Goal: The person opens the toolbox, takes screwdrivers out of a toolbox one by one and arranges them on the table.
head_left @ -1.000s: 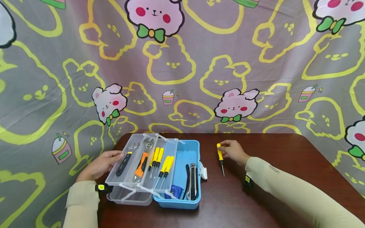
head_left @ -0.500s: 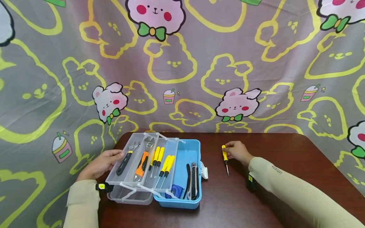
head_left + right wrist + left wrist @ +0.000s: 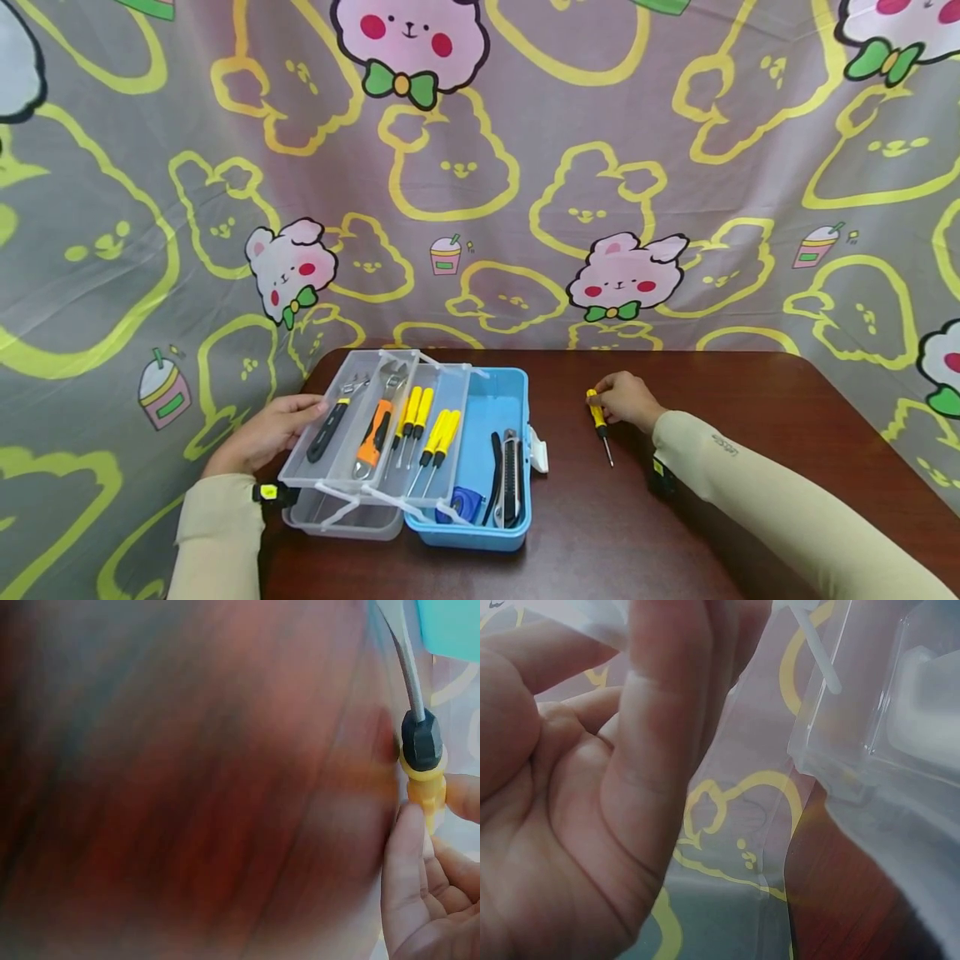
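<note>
Well to the right of the toolbox, my right hand (image 3: 630, 402) pinches a yellow-handled screwdriver (image 3: 598, 417) by its handle. Its shaft points down toward the table; the right wrist view shows the black collar and metal shaft of the screwdriver (image 3: 422, 742) beyond my fingertips. My left hand (image 3: 264, 433) holds the left edge of the toolbox's clear tray (image 3: 337, 482) between thumb and fingers. That tray, folded out to the left, bears a black-handled adjustable wrench (image 3: 327, 431), an orange-handled adjustable wrench (image 3: 372, 439) and several yellow screwdrivers (image 3: 442, 437).
The blue toolbox (image 3: 465, 540) stands open, with a utility knife (image 3: 511, 483), a thin black strip (image 3: 492, 475) and a blue tape measure (image 3: 462, 502) inside. A white latch (image 3: 538, 452) sticks out at its right. Patterned cloth (image 3: 480, 250) hangs behind the brown table (image 3: 585, 533).
My right hand has shifted slightly right with the screwdriver, whose shaft now slants a little more to the right. The left hand has stayed at the tray's edge.
</note>
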`<state>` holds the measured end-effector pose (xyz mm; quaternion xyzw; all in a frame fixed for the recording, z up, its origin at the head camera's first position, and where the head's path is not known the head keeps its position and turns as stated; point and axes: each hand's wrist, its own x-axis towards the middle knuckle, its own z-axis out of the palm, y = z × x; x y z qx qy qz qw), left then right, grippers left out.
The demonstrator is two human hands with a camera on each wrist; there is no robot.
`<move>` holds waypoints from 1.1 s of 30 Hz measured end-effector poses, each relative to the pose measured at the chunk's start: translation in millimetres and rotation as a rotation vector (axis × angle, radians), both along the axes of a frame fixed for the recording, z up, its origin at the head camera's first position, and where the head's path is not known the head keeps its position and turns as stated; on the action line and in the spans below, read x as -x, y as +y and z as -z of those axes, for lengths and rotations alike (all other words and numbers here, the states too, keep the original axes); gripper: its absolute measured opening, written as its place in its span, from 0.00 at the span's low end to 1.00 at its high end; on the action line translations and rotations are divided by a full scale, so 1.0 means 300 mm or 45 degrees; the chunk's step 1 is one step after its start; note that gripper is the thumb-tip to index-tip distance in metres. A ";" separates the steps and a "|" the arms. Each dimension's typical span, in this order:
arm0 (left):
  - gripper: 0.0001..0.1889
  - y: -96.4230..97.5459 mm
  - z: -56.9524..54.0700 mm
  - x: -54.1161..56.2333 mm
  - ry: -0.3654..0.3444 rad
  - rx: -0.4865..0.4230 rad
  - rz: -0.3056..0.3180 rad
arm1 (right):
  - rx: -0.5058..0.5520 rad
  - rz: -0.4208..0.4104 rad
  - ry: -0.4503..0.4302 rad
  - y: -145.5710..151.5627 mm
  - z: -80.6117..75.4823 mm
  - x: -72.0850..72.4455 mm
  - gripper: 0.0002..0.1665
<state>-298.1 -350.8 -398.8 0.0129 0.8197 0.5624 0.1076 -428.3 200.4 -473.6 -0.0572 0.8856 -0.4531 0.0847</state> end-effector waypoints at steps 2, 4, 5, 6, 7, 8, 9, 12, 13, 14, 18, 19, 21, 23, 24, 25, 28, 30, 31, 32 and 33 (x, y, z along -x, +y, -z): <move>0.31 -0.001 0.000 0.000 0.001 -0.001 0.006 | -0.035 -0.009 0.005 0.000 -0.001 0.000 0.18; 0.32 -0.001 0.000 0.000 0.005 -0.001 0.010 | -0.072 -0.026 0.017 0.001 0.001 0.001 0.19; 0.32 -0.002 0.000 0.001 0.007 0.001 0.016 | -0.084 -0.030 0.021 0.001 0.001 0.001 0.19; 0.32 -0.002 -0.001 0.001 0.010 0.004 0.020 | -0.096 -0.028 0.025 0.001 0.002 0.002 0.19; 0.32 -0.003 -0.001 0.002 0.011 0.003 0.021 | -0.108 -0.024 0.028 0.001 0.002 0.003 0.19; 0.32 -0.002 -0.001 0.003 0.012 0.004 0.024 | -0.121 -0.027 0.034 0.001 0.002 0.002 0.19; 0.32 -0.002 -0.001 0.004 0.014 0.005 0.022 | -0.135 -0.033 0.043 0.001 0.002 0.002 0.19; 0.32 -0.002 0.000 0.008 0.014 0.010 0.022 | -0.166 -0.016 0.046 -0.002 0.001 0.002 0.18; 0.32 -0.002 0.001 0.008 0.012 0.010 0.021 | -0.180 -0.021 0.050 -0.002 0.001 0.002 0.18; 0.32 -0.001 0.002 0.009 0.012 0.011 0.018 | -0.191 -0.022 0.052 -0.003 -0.001 0.002 0.17; 0.31 -0.002 0.006 0.008 0.005 0.014 0.005 | -0.236 -0.015 0.046 -0.006 -0.005 0.008 0.19; 0.31 -0.002 0.006 0.008 0.005 0.016 0.004 | -0.249 -0.016 0.046 -0.007 -0.007 0.010 0.20; 0.31 -0.002 0.006 0.006 0.002 0.015 -0.005 | -0.271 -0.010 0.046 -0.011 -0.012 0.013 0.21; 0.32 -0.001 0.006 0.005 -0.001 0.017 -0.008 | -0.289 -0.005 0.046 -0.015 -0.016 0.015 0.21; 0.32 -0.001 0.005 0.005 -0.005 0.016 -0.015 | -0.296 -0.001 0.045 -0.017 -0.019 0.015 0.22; 0.32 0.000 0.005 0.004 -0.007 0.015 -0.018 | -0.302 -0.006 0.047 -0.017 -0.020 0.014 0.22; 0.32 0.000 0.005 0.003 -0.010 0.020 -0.017 | -0.309 -0.021 0.046 -0.016 -0.021 0.013 0.23; 0.32 0.000 0.005 0.003 -0.007 0.014 -0.015 | -0.302 -0.025 0.043 -0.012 -0.021 0.014 0.24; 0.32 0.000 0.004 0.003 -0.003 0.013 -0.009 | -0.300 -0.027 0.041 -0.010 -0.021 0.015 0.24; 0.32 -0.001 0.004 0.004 0.000 0.015 -0.006 | -0.293 -0.029 0.038 -0.007 -0.022 0.015 0.24; 0.32 -0.002 0.004 0.004 0.003 0.017 -0.002 | -0.288 -0.036 0.038 -0.005 -0.023 0.016 0.24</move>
